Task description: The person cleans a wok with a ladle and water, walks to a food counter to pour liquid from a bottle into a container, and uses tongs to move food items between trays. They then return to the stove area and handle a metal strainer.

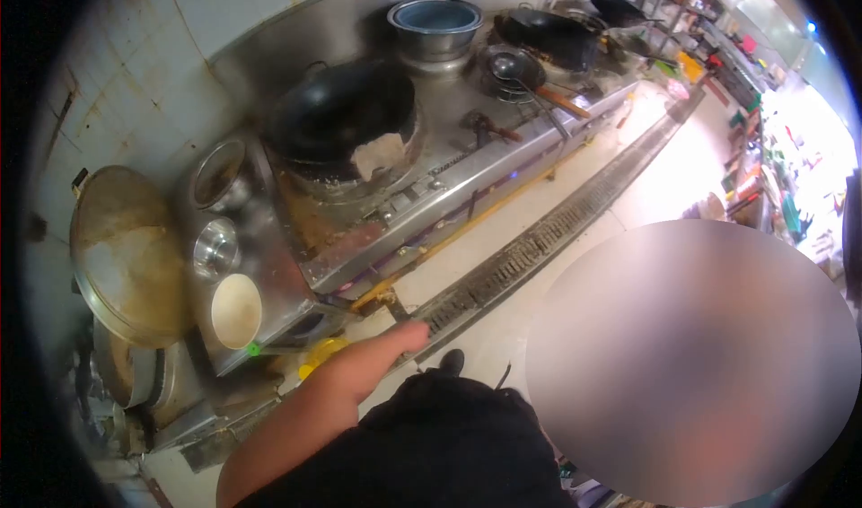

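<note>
My left hand (411, 337) hangs low in front of my body, at the end of the bare forearm. Its fingers are foreshortened and turned away, so I cannot make out whether they hold anything. Below it on the floor lies the drain grate (503, 279), and a yellow object (321, 355) is close to the forearm. My right hand is not in view; a large blurred oval covers the lower right. Across from me a black wok (346, 104) sits on the steel stove (449, 180), with a beige cloth-like piece (379, 155) on its near rim.
A blue-lined metal basin (435, 25), a ladle (505, 66) and more woks (548, 37) stand along the stove. At left are a pale bowl (237, 310), a metal bowl (216, 249) and a large round lid (130, 257). Cluttered shelves (763, 176) line the right.
</note>
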